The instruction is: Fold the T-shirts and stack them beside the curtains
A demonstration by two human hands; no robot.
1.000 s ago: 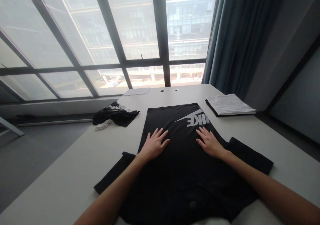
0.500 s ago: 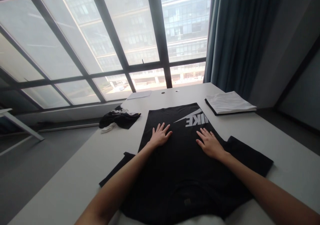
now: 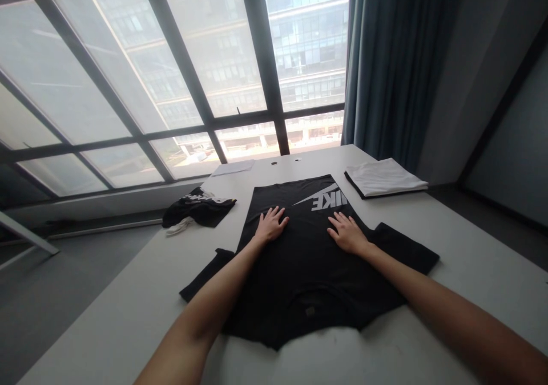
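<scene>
A black T-shirt (image 3: 306, 271) with a white logo lies flat on the white table (image 3: 466, 248), collar towards me and both sleeves spread out. My left hand (image 3: 270, 225) rests palm down on the shirt's left half, fingers stretched out. My right hand (image 3: 346, 233) lies flat on the right half, just below the white logo, fingers apart. Neither hand holds anything.
A folded white garment over a black one (image 3: 384, 178) sits at the table's far right. A crumpled black garment (image 3: 197, 208) hangs at the left edge. A sheet of paper (image 3: 232, 167) lies at the far end, before the big window; a blue curtain (image 3: 385, 65) hangs right.
Both hands have slid away from me along the shirt, the left one more. The view has pulled back, so the shirt's collar now shows.
</scene>
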